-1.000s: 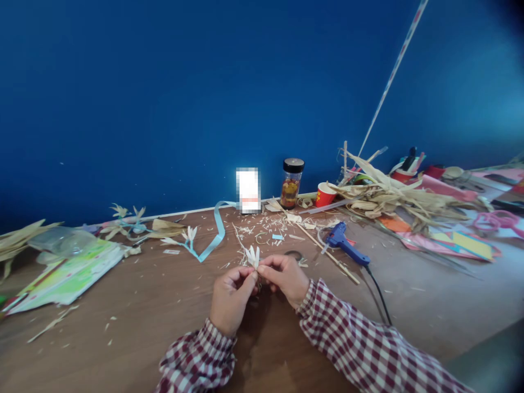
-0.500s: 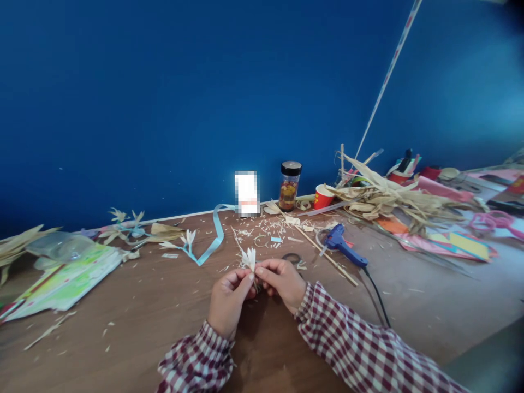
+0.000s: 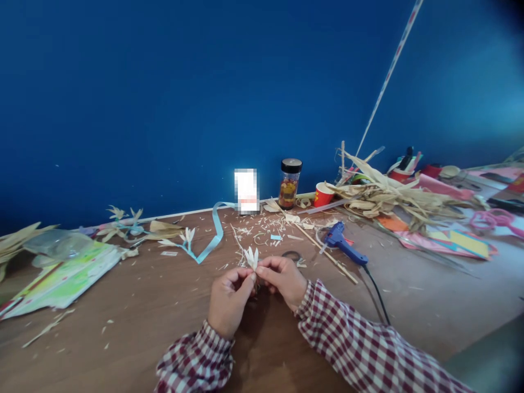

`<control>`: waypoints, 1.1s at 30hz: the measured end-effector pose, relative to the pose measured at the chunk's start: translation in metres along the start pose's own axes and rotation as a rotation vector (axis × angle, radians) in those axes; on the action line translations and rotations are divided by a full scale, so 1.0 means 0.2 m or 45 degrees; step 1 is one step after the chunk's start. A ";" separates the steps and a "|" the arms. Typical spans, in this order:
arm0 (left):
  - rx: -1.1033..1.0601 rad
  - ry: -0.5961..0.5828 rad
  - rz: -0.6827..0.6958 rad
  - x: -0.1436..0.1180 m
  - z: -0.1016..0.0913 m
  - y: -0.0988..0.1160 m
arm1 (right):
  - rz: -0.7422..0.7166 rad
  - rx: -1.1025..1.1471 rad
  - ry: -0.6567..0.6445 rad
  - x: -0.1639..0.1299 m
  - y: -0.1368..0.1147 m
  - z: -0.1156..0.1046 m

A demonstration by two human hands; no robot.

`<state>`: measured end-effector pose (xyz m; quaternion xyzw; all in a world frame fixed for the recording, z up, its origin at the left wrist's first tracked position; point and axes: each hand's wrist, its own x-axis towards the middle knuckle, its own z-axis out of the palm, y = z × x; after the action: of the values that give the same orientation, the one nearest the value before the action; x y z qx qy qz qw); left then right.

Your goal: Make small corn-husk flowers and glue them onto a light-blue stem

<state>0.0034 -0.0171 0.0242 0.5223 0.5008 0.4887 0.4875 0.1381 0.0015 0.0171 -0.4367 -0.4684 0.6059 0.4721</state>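
Note:
Between my two hands a small pale flower of dried husk petals [image 3: 252,258] stands upright above the table. My left hand [image 3: 230,297] is closed, with thumb and fingertips pinching the flower's base. From the other side my right hand [image 3: 283,280] is closed too, its thumb and forefinger at the same base. What lies under the fingers is hidden. Just beyond my right hand rests a dark ring-shaped thing [image 3: 292,256], partly covered. To the left, a similar flower on a blue-wrapped stem [image 3: 189,243] joins a light blue ribbon [image 3: 213,243].
Pale scraps [image 3: 268,225] litter the brown table [image 3: 164,305]. At right lie a blue glue gun [image 3: 346,244] with its cord, a thin stick [image 3: 323,248] and a heap of dry husks [image 3: 393,196]. A black-lidded jar [image 3: 290,185] and a red paper cup [image 3: 323,195] stand near the blue wall.
The flower has turned slightly in my fingers, and its petals look narrower and closer together. Both hands stay nearly in place.

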 end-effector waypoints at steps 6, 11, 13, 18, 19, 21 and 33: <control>-0.128 0.005 -0.067 0.01 0.01 -0.02 | 0.034 -0.009 0.031 0.00 -0.01 0.01; -0.212 -0.017 -0.082 0.01 0.01 -0.02 | 0.058 0.085 -0.004 -0.01 -0.03 0.02; -0.220 -0.023 -0.077 0.01 0.01 -0.02 | 0.056 0.084 -0.004 -0.01 -0.03 0.01; -0.168 -0.032 -0.067 0.00 0.00 -0.02 | 0.001 -0.006 0.005 -0.01 -0.02 0.00; -0.146 -0.032 -0.056 0.00 0.00 -0.02 | -0.009 -0.018 0.002 -0.01 -0.02 0.00; -0.100 -0.030 -0.026 0.00 0.00 -0.01 | -0.019 -0.020 -0.006 0.00 -0.01 0.00; -0.511 0.212 -0.212 0.02 0.02 0.00 | -0.029 0.019 -0.028 -0.03 -0.02 0.05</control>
<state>0.0070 -0.0124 0.0232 0.3299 0.4734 0.5779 0.5772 0.1293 -0.0048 0.0226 -0.4210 -0.4739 0.6087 0.4772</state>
